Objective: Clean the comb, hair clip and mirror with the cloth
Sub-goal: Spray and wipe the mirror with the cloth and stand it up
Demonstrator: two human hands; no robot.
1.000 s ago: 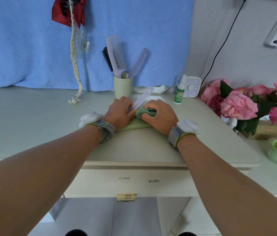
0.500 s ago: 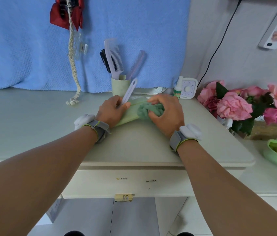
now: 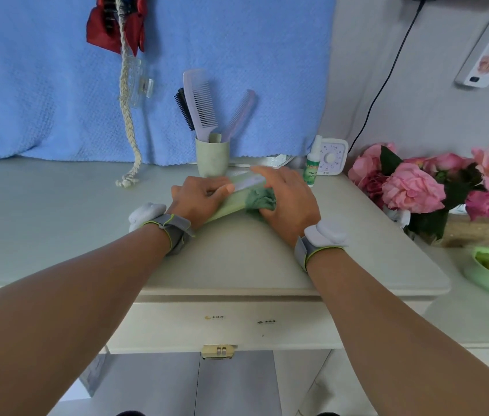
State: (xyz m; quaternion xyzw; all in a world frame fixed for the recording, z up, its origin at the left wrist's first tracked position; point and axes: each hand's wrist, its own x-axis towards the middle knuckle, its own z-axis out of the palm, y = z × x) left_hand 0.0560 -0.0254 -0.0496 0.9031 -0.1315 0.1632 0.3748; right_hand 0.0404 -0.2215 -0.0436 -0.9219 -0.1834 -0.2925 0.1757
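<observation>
Comb (image 3: 248, 182) pinched by left hand (image 3: 195, 200), cloth (image 3: 259, 201) gripped by right hand (image 3: 288, 203) — on pale dresser top (image 3: 57, 223), blue towel (image 3: 42, 85) behind.

1. A home, at a grooming corner.
2. A cup (image 3: 212, 159) on a pale cabinet (image 3: 237, 265) holds combs (image 3: 199, 103) and a brush (image 3: 183, 109).
3. A clip (image 3: 142, 82) hangs by a braided rope (image 3: 126, 94) against a blue towel (image 3: 42, 85).
4. Pink flowers (image 3: 411, 187), a spray bottle (image 3: 312, 166) and a timer (image 3: 331, 157) stand nearby.

head view | looks forward and down | close over cabinet top (image 3: 57, 223)
</observation>
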